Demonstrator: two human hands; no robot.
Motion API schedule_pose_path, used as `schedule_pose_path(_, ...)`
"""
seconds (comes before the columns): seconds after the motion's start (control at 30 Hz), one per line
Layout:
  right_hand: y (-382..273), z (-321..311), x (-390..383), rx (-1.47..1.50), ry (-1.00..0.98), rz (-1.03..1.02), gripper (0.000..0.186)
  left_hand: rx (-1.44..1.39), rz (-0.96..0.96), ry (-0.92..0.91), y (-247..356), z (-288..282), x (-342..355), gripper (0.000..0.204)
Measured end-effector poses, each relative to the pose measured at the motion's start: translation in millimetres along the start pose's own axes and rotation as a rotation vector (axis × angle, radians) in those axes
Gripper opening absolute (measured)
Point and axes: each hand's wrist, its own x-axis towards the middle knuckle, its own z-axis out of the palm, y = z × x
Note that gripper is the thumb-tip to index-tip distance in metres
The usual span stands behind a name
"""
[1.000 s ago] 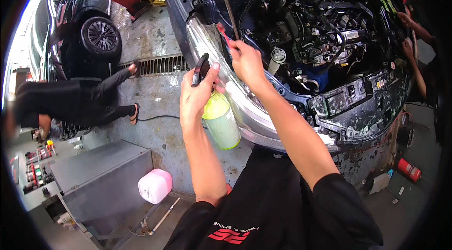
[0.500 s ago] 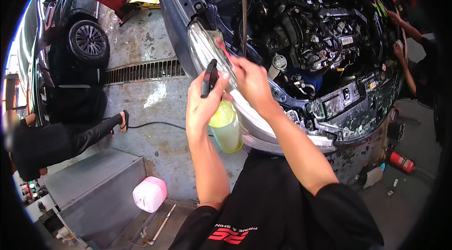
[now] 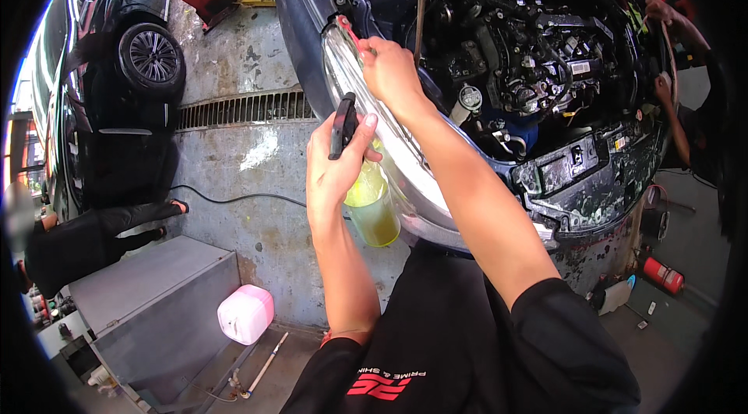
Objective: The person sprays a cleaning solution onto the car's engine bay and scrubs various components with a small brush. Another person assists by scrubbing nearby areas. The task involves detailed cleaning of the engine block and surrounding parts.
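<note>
My left hand [image 3: 331, 169] is wrapped around the black trigger of a spray bottle [image 3: 372, 207] of yellow-green liquid that hangs below my fist, just beside the headlight [image 3: 374, 114]. The lamp's long axis runs from upper left toward lower right. My right hand [image 3: 389, 71] is nearer it, fingers pinching a small red tool [image 3: 347, 28] at its top edge.

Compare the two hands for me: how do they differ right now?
The left hand grips a spray bottle of yellow-green liquid by its black trigger head; the right hand holds a thin red-handled tool. The left sits lower, the right reaches further to the headlight. Both are bare.
</note>
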Motion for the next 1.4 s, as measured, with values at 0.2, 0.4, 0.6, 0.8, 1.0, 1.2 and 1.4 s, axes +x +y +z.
schedule_pose_path(0.2,8,-8,-27,0.082,0.025,0.063,0.023,0.032,-0.022,-0.056,19,-6,29,0.033)
schedule_pose_path(0.4,-2,-2,-11,0.104,-0.061,0.032,0.023,0.095,-0.032,-0.040,32,-3,41,0.031)
schedule_pose_path(0.6,44,-41,-142,0.128,0.023,-0.048,0.022,0.010,-0.090,-0.103,-6,-3,-9,0.033)
schedule_pose_path(0.8,55,-15,-96,0.197,0.089,0.067,0.022,0.043,-0.069,-0.136,-19,23,-43,0.035)
schedule_pose_path(1.0,76,-43,-173,0.205,0.098,-0.044,0.020,0.056,-0.157,-0.072,-30,34,-55,0.030)
schedule_pose_path(1.2,67,-33,-94,0.239,-0.008,0.034,0.022,0.160,-0.042,-0.031,-33,58,-72,0.028)
schedule_pose_path(1.4,100,-54,-202,0.289,0.036,-0.022,0.022,0.100,-0.097,-0.077,-47,53,-106,0.036)
